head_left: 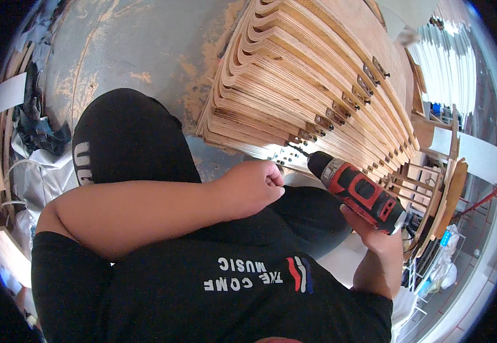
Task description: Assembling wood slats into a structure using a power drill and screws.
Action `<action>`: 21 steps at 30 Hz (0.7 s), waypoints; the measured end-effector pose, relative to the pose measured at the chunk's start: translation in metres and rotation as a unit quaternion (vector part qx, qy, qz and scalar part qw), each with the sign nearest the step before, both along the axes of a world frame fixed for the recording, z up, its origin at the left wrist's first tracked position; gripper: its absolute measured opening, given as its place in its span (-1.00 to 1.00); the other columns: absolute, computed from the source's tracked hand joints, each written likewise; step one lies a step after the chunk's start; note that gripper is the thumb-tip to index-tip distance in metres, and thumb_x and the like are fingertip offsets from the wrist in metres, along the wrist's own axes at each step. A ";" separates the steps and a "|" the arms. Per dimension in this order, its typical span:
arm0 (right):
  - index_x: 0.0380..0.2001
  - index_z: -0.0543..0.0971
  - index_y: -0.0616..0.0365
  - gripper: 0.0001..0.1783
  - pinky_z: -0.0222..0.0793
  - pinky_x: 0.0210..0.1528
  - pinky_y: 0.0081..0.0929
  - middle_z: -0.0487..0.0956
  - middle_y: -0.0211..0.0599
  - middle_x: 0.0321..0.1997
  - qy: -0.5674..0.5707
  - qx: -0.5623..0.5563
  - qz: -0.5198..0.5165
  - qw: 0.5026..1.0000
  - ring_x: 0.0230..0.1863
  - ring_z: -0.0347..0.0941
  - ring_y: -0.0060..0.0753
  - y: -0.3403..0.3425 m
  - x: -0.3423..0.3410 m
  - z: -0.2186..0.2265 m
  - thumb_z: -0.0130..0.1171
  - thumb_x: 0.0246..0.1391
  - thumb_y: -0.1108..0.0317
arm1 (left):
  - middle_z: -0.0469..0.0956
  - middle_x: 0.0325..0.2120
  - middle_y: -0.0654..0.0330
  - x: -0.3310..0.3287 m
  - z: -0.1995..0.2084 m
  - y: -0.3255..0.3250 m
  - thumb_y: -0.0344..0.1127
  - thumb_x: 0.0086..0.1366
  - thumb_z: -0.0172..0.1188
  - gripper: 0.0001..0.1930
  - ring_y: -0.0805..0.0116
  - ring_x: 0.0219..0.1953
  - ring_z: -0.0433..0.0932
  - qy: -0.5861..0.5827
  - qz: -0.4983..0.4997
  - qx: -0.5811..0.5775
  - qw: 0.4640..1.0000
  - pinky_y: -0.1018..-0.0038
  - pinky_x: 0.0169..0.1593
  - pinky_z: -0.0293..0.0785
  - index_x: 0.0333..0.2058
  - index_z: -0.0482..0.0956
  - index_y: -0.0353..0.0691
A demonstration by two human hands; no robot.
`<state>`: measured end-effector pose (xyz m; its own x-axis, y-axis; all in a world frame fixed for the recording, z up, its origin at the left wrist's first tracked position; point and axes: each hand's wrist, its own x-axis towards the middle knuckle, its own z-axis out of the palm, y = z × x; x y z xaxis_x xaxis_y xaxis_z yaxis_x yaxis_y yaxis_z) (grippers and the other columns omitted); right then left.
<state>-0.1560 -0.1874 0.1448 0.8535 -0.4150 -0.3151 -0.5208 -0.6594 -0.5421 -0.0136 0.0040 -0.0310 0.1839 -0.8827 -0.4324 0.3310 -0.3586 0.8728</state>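
Note:
My right hand [374, 234] grips a red and black cordless drill [358, 190]. Its bit points up-left at a small metal bracket [282, 155] on the nearest piece of a stack of curved plywood parts [294, 80]. My left hand [252, 186] is closed into a fist just below that bracket, right of my raised knee, close to the drill's chuck. Whether the fist holds something small I cannot tell. Each plywood piece carries dark metal brackets in a row along the stack's right side.
The grey concrete floor [128, 46] shows sawdust near the stack. Crumpled plastic and dark scraps [37, 160] lie at the left. A wooden chair frame [431, 188] and more wooden parts stand at the right, beside a white rack.

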 end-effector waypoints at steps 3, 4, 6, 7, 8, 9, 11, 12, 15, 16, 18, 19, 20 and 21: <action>-0.03 0.58 0.31 -0.43 0.52 -0.01 -0.43 0.69 -0.16 -0.13 0.006 -0.005 -0.001 1.000 -0.12 0.64 -0.38 -0.002 -0.002 0.000 0.51 -0.21 0.57 | 0.61 -0.39 0.22 0.000 0.001 0.001 -0.28 0.28 0.27 -0.76 0.46 -0.37 0.56 -0.005 0.006 -0.001 1.000 0.46 -0.29 0.52 -0.17 0.60 -0.30; -0.03 0.58 0.31 -0.43 0.52 -0.01 -0.43 0.69 -0.16 -0.13 0.006 -0.003 0.001 1.000 -0.12 0.64 -0.38 -0.002 0.003 0.001 0.51 -0.21 0.57 | 0.61 -0.39 0.22 -0.001 -0.001 0.001 -0.28 0.28 0.27 -0.76 0.46 -0.37 0.56 -0.005 0.007 0.001 1.000 0.46 -0.29 0.52 -0.17 0.60 -0.30; -0.01 0.55 0.31 -0.41 0.50 -0.01 -0.44 0.67 -0.16 -0.13 0.027 0.030 0.083 0.996 -0.12 0.63 -0.38 -0.002 0.017 0.002 0.49 -0.21 0.59 | 0.62 -0.38 0.20 -0.003 -0.003 0.001 -0.27 0.28 0.27 -0.76 0.44 -0.35 0.57 -0.014 0.011 0.009 1.000 0.45 -0.24 0.53 -0.17 0.60 -0.30; -0.01 0.55 0.31 -0.41 0.50 -0.01 -0.44 0.67 -0.16 -0.13 0.030 0.025 0.079 0.996 -0.12 0.63 -0.38 -0.001 0.015 0.005 0.49 -0.21 0.59 | 0.62 -0.38 0.20 -0.001 -0.001 0.001 -0.27 0.28 0.27 -0.76 0.44 -0.35 0.57 -0.011 0.008 0.003 1.000 0.45 -0.24 0.53 -0.17 0.60 -0.30; 0.00 0.54 0.31 -0.40 0.50 -0.01 -0.44 0.66 -0.15 -0.12 0.007 0.014 0.071 0.997 -0.12 0.62 -0.38 0.000 0.009 0.006 0.48 -0.22 0.58 | 0.63 -0.37 0.19 0.000 0.001 0.000 -0.27 0.27 0.27 -0.76 0.43 -0.34 0.58 -0.015 0.001 -0.003 1.000 0.45 -0.23 0.53 -0.18 0.60 -0.31; 0.01 0.53 0.31 -0.39 0.49 -0.02 -0.44 0.65 -0.15 -0.11 -0.016 0.002 0.063 0.998 -0.12 0.61 -0.38 0.001 0.007 0.008 0.47 -0.22 0.58 | 0.63 -0.37 0.18 0.002 0.004 0.000 -0.27 0.27 0.27 -0.76 0.42 -0.33 0.59 -0.018 -0.006 -0.009 1.000 0.44 -0.21 0.53 -0.18 0.60 -0.31; 0.01 0.53 0.31 -0.38 0.48 -0.02 -0.43 0.65 -0.14 -0.11 -0.007 0.010 0.091 0.996 -0.13 0.61 -0.38 0.000 0.019 0.014 0.46 -0.23 0.57 | 0.64 -0.36 0.17 0.001 0.003 0.000 -0.27 0.27 0.27 -0.76 0.41 -0.32 0.59 -0.019 -0.002 -0.005 1.000 0.44 -0.21 0.53 -0.18 0.61 -0.31; 0.01 0.53 0.32 -0.37 0.48 -0.02 -0.43 0.65 -0.13 -0.10 0.004 0.014 0.119 0.993 -0.13 0.60 -0.39 0.001 0.024 0.017 0.46 -0.25 0.56 | 0.64 -0.36 0.16 0.001 0.003 0.000 -0.27 0.27 0.27 -0.75 0.40 -0.32 0.60 -0.018 0.000 -0.005 1.000 0.43 -0.20 0.54 -0.18 0.61 -0.32; 0.02 0.53 0.32 -0.34 0.47 -0.02 -0.42 0.64 -0.14 -0.09 0.000 -0.003 0.105 0.994 -0.13 0.60 -0.39 0.007 0.030 0.020 0.46 -0.27 0.55 | 0.64 -0.36 0.15 0.001 0.002 0.001 -0.27 0.27 0.27 -0.75 0.39 -0.31 0.61 -0.018 0.006 0.002 1.000 0.43 -0.20 0.54 -0.19 0.61 -0.32; 0.02 0.53 0.32 -0.34 0.47 -0.02 -0.42 0.64 -0.14 -0.09 0.001 -0.003 0.107 0.994 -0.13 0.60 -0.39 0.006 0.030 0.020 0.46 -0.27 0.55 | 0.64 -0.36 0.15 0.002 0.002 0.001 -0.27 0.27 0.27 -0.75 0.39 -0.31 0.61 -0.017 0.008 0.002 1.000 0.43 -0.20 0.54 -0.19 0.61 -0.32; 0.03 0.53 0.32 -0.33 0.46 0.00 -0.42 0.64 -0.14 -0.09 0.039 0.025 0.102 0.994 -0.12 0.60 -0.39 0.000 0.032 0.020 0.46 -0.29 0.56 | 0.65 -0.36 0.14 0.003 0.002 0.003 -0.27 0.26 0.28 -0.75 0.37 -0.31 0.61 -0.023 -0.004 -0.005 1.000 0.42 -0.20 0.54 -0.19 0.61 -0.33; 0.03 0.53 0.32 -0.33 0.46 0.00 -0.42 0.64 -0.14 -0.09 0.039 0.026 0.101 0.994 -0.12 0.60 -0.39 -0.001 0.037 0.022 0.46 -0.29 0.56 | 0.65 -0.36 0.14 0.004 0.004 0.002 -0.27 0.26 0.28 -0.75 0.37 -0.31 0.61 -0.023 -0.005 -0.004 1.000 0.42 -0.20 0.54 -0.19 0.61 -0.33; 0.03 0.53 0.31 -0.33 0.46 0.01 -0.41 0.65 -0.13 -0.09 0.069 0.047 0.102 0.991 -0.11 0.59 -0.38 0.000 0.044 0.027 0.46 -0.29 0.56 | 0.65 -0.36 0.12 0.004 0.006 0.002 -0.27 0.26 0.27 -0.73 0.35 -0.31 0.62 -0.028 -0.006 -0.005 1.000 0.40 -0.20 0.54 -0.16 0.59 -0.34; 0.03 0.53 0.29 -0.33 0.46 0.03 -0.41 0.65 -0.13 -0.09 0.098 0.070 0.102 0.987 -0.09 0.59 -0.38 -0.001 0.047 0.029 0.46 -0.29 0.56 | 0.65 -0.36 0.11 0.004 0.007 0.002 -0.27 0.26 0.27 -0.71 0.32 -0.31 0.62 -0.033 -0.007 -0.006 0.999 0.39 -0.20 0.54 -0.13 0.58 -0.35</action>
